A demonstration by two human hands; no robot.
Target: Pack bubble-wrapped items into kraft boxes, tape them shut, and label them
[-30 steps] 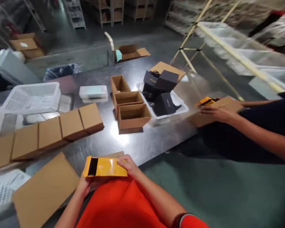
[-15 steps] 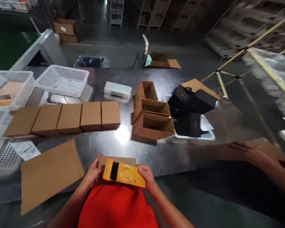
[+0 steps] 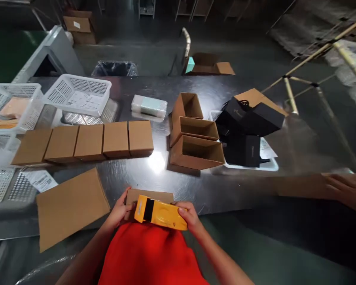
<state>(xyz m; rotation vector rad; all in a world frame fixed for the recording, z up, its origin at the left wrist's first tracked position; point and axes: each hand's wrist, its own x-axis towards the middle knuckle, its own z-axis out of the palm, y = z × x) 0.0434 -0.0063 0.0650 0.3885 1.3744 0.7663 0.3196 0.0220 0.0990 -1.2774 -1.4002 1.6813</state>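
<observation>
My right hand (image 3: pixel 188 215) is closed around the right end of a yellow case (image 3: pixel 169 215), which has a black band across it and a round raised ring; I cannot make out its kind. Just behind it, a brown cardboard box (image 3: pixel 157 195) sits at the table's near edge, partly hidden by the case. My left hand (image 3: pixel 120 208) grips the box's left side, thumb towards the yellow case. To the left lies a flat cardboard sheet (image 3: pixel 72 208), jutting over the near edge.
Several closed brown boxes (image 3: pixel 115 136) stand in a row at left, beside white baskets (image 3: pixel 77 93). Three open boxes (image 3: pixel 197 152) stand mid-table, near a bubble-wrapped pack (image 3: pixel 150 105). Black bags and boxes (image 3: pixel 243 148) fill a white tray. A co-worker's hand (image 3: pixel 348 188) rests on cardboard at right.
The view has shifted, so the table's things sit slightly further right. The yellow case has tilted a little in my right hand. The co-worker's hand has moved right.
</observation>
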